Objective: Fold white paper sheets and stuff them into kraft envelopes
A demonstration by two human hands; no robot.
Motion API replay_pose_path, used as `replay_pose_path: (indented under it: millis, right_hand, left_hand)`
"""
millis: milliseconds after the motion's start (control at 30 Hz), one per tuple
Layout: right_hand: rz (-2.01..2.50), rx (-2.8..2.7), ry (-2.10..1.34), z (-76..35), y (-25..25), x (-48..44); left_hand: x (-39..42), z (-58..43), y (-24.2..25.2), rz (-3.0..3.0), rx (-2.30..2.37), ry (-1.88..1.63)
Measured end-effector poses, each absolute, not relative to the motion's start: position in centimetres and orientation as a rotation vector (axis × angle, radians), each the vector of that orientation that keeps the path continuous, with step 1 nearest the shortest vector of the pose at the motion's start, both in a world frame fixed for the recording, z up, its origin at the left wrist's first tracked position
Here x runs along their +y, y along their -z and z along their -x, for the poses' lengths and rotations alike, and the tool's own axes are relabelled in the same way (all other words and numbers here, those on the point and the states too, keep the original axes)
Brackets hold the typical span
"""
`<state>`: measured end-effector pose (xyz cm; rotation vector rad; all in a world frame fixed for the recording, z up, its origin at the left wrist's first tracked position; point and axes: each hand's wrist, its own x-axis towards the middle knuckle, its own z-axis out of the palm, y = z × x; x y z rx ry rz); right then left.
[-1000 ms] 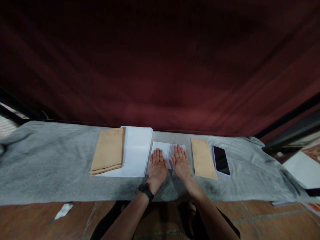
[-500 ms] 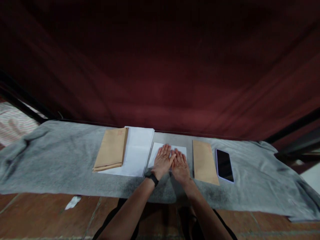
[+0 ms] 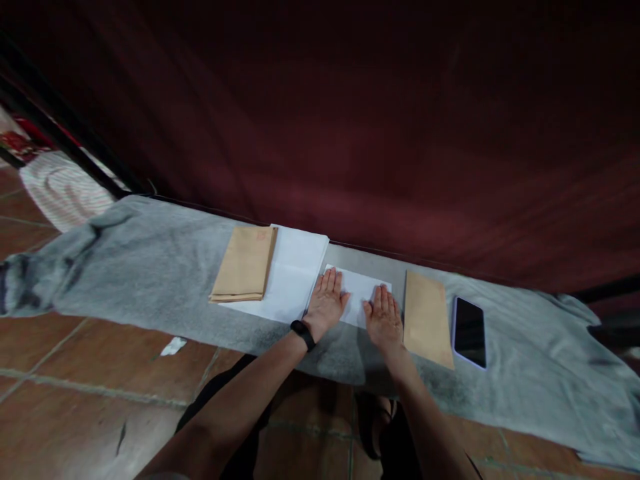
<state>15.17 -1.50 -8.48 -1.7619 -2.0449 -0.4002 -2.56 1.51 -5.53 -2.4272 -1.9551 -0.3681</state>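
A small white sheet of paper, which looks folded, lies flat in front of me. My left hand rests palm down on its left end, fingers stretched out. On its right end my right hand lies flat as well, fingers extended. Bare paper shows between the two hands. Just left of my left hand is a stack of larger white paper, partly covered by a pile of brown envelopes. A single brown envelope lies right of my right hand.
A phone with a dark screen lies right of the single envelope. Grey cloth covers the long narrow surface. Behind it hangs a dark red curtain-like sheet. A white scrap is on the tiled floor.
My hands have moved apart from the middle of the small sheet toward its opposite ends. The camera view has tilted and shifted.
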Motion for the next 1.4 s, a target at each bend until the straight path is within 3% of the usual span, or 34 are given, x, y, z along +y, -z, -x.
replay_pose_path:
  millis: [167,467,1067,1400]
  right_hand:
    - [1.787,-1.986,0.364,-15.8,8.3,-1.6]
    - [1.623,-2.178,-0.018,-12.3,6.7,-3.5]
    - [1.728,-2.164,0.273,-14.8,7.5,-4.0]
    - [1.787,-2.047,0.16,-15.0,6.4,-4.6]
  left_hand:
    - [0.8,3.0,4.8,2.473,-1.893,0.373]
    - [-1.6,2.8,4.1,2.697,-1.61,0.432]
    - [-2.5,4.1,5.1,2.7,-1.739,0.436]
    - [-3.6,4.4,5.1,2.558,-1.823,0.504]
